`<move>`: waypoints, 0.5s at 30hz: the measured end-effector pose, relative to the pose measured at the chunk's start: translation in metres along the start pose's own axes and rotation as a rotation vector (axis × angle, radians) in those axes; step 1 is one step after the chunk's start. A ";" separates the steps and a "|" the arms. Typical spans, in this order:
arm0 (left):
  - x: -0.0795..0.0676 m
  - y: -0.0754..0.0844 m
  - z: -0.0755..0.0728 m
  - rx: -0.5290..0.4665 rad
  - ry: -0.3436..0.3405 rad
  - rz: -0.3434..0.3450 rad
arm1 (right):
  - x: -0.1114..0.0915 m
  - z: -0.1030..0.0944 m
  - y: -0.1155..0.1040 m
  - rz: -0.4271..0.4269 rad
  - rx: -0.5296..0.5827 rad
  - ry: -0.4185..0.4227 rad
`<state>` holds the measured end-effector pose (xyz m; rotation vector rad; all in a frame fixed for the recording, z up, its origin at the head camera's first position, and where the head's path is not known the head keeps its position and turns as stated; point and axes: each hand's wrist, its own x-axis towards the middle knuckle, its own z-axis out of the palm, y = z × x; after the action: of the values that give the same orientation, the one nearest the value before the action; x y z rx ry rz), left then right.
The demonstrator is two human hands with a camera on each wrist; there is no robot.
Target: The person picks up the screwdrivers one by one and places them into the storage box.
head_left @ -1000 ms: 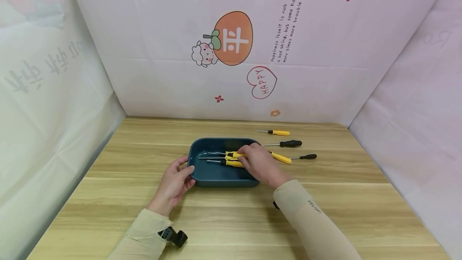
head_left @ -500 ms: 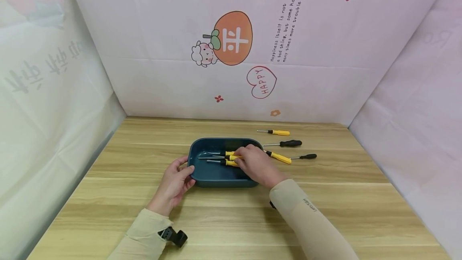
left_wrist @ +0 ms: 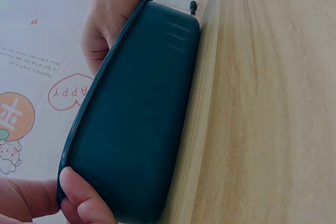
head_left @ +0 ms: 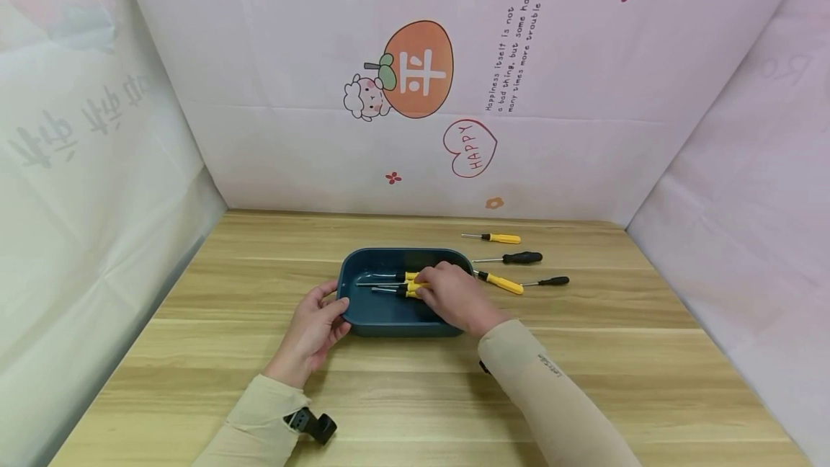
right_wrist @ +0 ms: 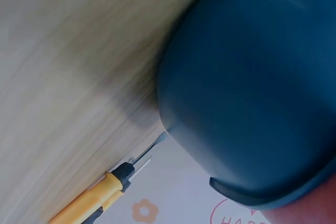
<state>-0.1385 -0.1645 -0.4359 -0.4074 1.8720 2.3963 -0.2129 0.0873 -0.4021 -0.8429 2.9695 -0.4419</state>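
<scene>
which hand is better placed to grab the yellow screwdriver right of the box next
Likely the right hand: it reaches over the dark blue rectangular box's right end, nearer that yellow-handled metal screwdriver, though it seems to pinch a yellow handle inside. The left hand holds the left end.

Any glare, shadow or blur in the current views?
Left wrist: pale streaks of sheen on the box, toward its upper end; right wrist: soft shadow on the table beside it, wood grain blurry; head: fairly even light, no strong glare.
</scene>
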 end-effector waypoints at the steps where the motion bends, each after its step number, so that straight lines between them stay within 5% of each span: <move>1: 0.000 0.000 0.000 0.000 0.000 0.000 | 0.000 0.000 0.000 -0.002 0.001 0.000; 15: 0.001 -0.002 0.001 0.001 0.003 0.005 | 0.004 0.007 -0.001 -0.010 -0.019 -0.030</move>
<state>-0.1388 -0.1634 -0.4376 -0.4075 1.8776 2.3992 -0.2155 0.0823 -0.4088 -0.8591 2.9479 -0.3986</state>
